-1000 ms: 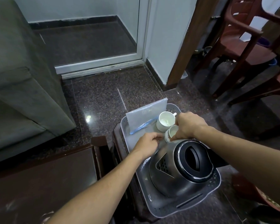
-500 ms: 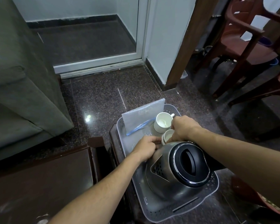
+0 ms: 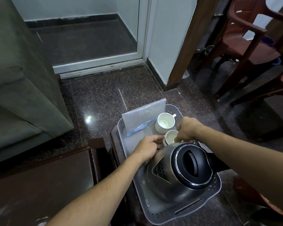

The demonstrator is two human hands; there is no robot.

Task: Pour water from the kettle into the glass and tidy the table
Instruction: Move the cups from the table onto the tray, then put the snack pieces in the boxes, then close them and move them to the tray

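Note:
A steel kettle (image 3: 178, 175) with a black lid stands in the near half of a grey perforated plastic tray (image 3: 207, 199). Behind it sit two white cups: a small one (image 3: 170, 138) and a larger one (image 3: 164, 123) with a handle. My right hand (image 3: 189, 128) holds the small cup's right side with curled fingers. My left hand (image 3: 148, 147) touches the cup's left side, its fingertips partly hidden by the kettle. No glass is visible.
A clear zip bag (image 3: 143, 118) with a blue seal leans against the tray's far rim. A dark wooden table (image 3: 39, 185) lies at lower left, a grey sofa (image 3: 15, 79) at left, and red-brown plastic chairs (image 3: 252, 38) at upper right.
The view has shifted slightly. My left hand has moved closer to the small cup; my right hand stays on it. Kettle and large cup have not moved.

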